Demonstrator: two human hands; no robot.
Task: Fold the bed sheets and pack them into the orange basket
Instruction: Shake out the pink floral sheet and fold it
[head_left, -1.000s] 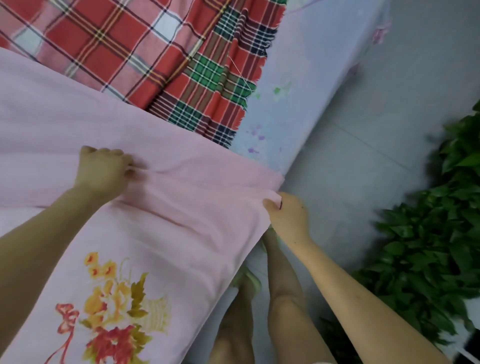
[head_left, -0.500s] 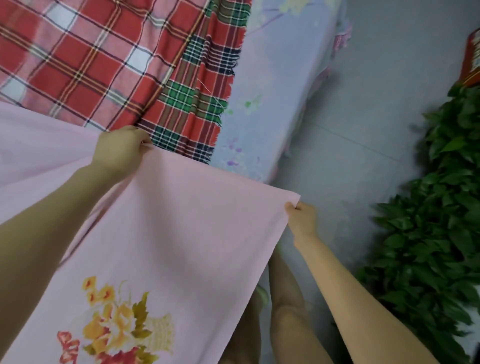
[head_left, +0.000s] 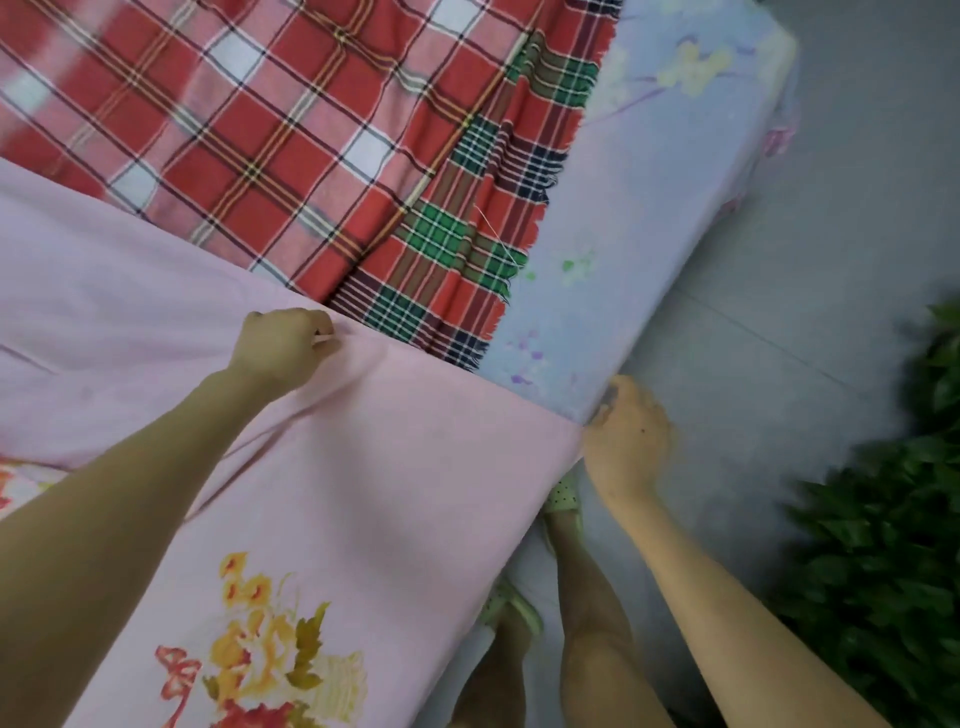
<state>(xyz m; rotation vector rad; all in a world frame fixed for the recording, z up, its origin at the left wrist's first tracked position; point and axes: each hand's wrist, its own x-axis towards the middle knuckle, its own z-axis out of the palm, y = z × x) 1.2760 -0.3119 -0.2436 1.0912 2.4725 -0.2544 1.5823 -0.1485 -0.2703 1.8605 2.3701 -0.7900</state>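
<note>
Two sheets lie on the bed (head_left: 649, 208), the biggest thing here: a plaid sheet (head_left: 311, 130) spread toward its far side and a pink sheet (head_left: 389, 493) over its near side, overlapping the plaid's lower edge. The orange basket is not in view. The step looks like laying a fold. The pink sheet's folded edge runs straight from the left grip (head_left: 280, 345) to the right grip (head_left: 626, 441). To do it well, keep that edge taut and level, set both ends down together, then smooth outward from the middle so the faint creases below the left grip do not get folded in. The left grip's fingers curl and pinch the edge well inside the bed. The right grip, blurred, seems to pinch the corner right at the bed's side edge.

Against a second ago, the cloth bunched between the hands is now pulled flat. Against half a second ago, the right grip has come in from over the floor to the bed's edge, and the left sits a little lower on the plaid.
</note>
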